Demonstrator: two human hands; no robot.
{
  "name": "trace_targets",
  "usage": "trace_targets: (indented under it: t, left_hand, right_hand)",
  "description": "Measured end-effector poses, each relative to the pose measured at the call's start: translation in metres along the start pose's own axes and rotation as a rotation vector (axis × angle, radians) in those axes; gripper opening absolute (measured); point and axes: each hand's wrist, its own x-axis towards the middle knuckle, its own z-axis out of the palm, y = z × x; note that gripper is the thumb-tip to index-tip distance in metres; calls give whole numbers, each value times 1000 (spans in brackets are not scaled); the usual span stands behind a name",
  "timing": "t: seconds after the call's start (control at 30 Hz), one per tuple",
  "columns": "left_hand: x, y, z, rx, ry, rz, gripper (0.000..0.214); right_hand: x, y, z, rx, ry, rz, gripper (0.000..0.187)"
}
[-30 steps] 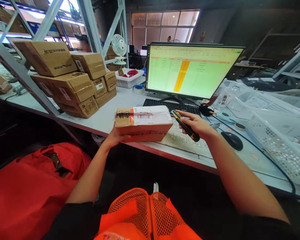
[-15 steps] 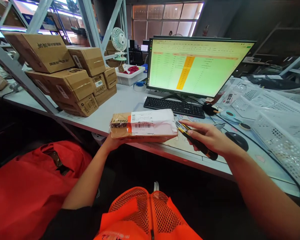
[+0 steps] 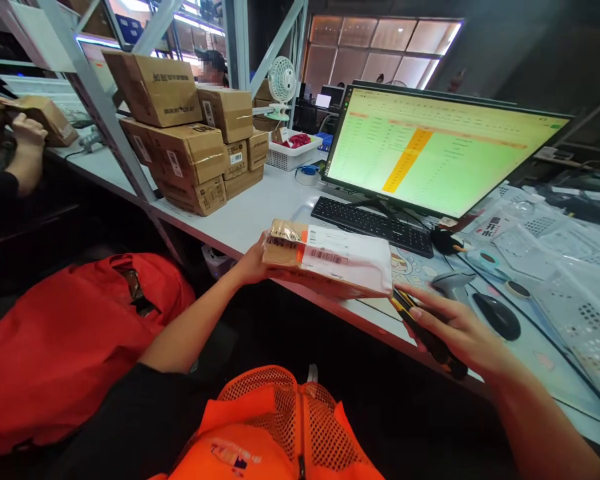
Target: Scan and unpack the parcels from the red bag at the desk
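Note:
A cardboard box (image 3: 283,252) with a white barcode label and an orange strip is held at the desk's front edge. My left hand (image 3: 254,261) grips its left end from the side and below, fingers mostly hidden. My right hand (image 3: 447,323) is closed round a black and yellow utility knife (image 3: 433,343), whose front end is at the box's right end. Whether the blade touches the cardboard I cannot tell. A black mouse (image 3: 496,316) lies just beyond my right hand.
Several brown boxes (image 3: 190,157) are stacked at the left beside a metal shelf post (image 3: 111,130). A monitor (image 3: 430,160) and keyboard (image 3: 373,225) stand behind the held box. White plastic baskets (image 3: 585,293) lie at the right. Another person's hands (image 3: 29,130) hold a box at the far left.
My view has turned left, so the desk things appear further right. The held box is tilted a little, its right end lower. Another person's hands are now plainer at the left.

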Motion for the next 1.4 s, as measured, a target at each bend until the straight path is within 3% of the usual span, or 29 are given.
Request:
trace_targets:
  t: [0.1,0.2,0.23,0.3,0.37,0.43,0.53,0.6,0.7,0.9,1.0,1.07,1.1,1.17,1.27,1.4]
  left_hand:
    - [4,5,1,-39,12,71,109]
    - [7,21,2,-26,27,111,118]
    - [7,29,2,10,26,108,118]
    - [7,48,3,102,30,76,118]
    - [7,67,4,190,29,32,115]
    - [7,84,5,266,38,5,113]
    - [5,99,7,341,51,-4,108]
    - [3,101,7,333,38,6,104]
    - [3,99,8,278,28,37,104]
    - [11,94,10,269,54,4,105]
    - [6,74,2,192,60,-27,104]
    - [-1,52,-5,89,58,-43,104]
    - [-3,40,-8,39,62,-53,103]
    - [-3,21,-9,-43,75,-78,100]
    - [5,6,4,-124,71,-70,108]
    - [20,6,20,-153,10,-4,126]
  right_hand:
    - [1,6,-18,-86,123,11,79]
    - [2,-3,-48,-371,437,54,69]
    - [2,-12,-54,-507,556,33,63]
    - [1,-40,-54,-765,709,-150,54]
    - [3,-75,-34,-946,705,-439,48]
    - [12,-107,-5,-1070,581,-582,49]
    - [37,-134,30,-1213,450,-556,59]
    - [53,-135,39,-1245,431,-504,64]
    - [64,-124,37,-1242,444,-444,66]
    - [57,-96,16,-1272,463,-409,66]
    - [47,-47,-19,-1318,496,-282,62]
    - [34,2,-50,-1331,509,-119,45]
    - [27,27,-63,-1327,445,-83,41]
    - [17,72,-81,-1296,442,31,45]
    - [18,108,-73,-1215,440,257,52]
    - [40,105,-36,-1108,404,370,59]
